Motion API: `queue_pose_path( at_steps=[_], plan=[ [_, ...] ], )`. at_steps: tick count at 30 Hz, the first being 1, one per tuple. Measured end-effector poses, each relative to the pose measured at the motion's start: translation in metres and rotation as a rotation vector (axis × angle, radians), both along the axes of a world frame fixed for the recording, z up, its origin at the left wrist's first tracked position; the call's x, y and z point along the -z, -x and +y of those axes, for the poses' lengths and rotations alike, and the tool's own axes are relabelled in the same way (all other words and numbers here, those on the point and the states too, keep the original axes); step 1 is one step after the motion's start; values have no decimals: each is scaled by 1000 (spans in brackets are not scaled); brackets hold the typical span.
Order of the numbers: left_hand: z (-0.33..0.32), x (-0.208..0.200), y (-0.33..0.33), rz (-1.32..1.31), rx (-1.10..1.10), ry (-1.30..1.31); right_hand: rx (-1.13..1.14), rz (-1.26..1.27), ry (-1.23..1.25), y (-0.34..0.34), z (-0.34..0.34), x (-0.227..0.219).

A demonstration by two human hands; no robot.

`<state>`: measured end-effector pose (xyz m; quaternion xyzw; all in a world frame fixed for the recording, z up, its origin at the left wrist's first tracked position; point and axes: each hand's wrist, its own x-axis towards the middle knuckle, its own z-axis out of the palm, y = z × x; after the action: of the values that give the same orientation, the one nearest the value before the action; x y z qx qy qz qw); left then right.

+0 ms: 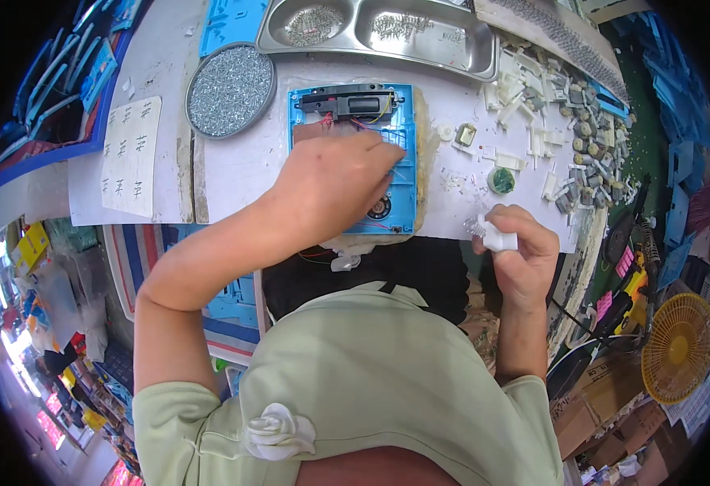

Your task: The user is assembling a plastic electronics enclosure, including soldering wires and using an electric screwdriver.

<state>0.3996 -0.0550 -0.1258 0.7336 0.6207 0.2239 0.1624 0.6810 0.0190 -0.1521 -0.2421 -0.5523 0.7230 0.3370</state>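
Observation:
A blue plastic housing [404,212] lies on the white worktop in front of me. My left hand [335,174] reaches over it with fingers bent and drawn together low on its right half; whatever they pinch is hidden beneath them. Along the housing's far end sits a black module [363,104] with thin wires. A round black speaker [381,208] shows in the near part, below my fingers. Beyond the table's near edge, to the right, my right hand [531,257] grips a small white plastic part [500,239]. Fine grey metal bits stick out at its left side.
A round dish of small screws [231,91] stands left of the housing. Behind is a metal tray [488,63] holding small metal pieces. White plastic parts [543,142] and small motors [590,148] are heaped at right. A green-topped round item [501,180] lies nearer.

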Motion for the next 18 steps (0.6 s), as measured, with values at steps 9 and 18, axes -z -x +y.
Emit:
queue_pose_path(
  at_steps=[9, 18],
  plan=[
    [17, 10, -4, 123, 39, 42, 22, -121, -188, 7, 6, -8],
    [-26, 12, 26, -484, -294, -41, -54, -462, -1009, 72, 31, -16]
  ],
)
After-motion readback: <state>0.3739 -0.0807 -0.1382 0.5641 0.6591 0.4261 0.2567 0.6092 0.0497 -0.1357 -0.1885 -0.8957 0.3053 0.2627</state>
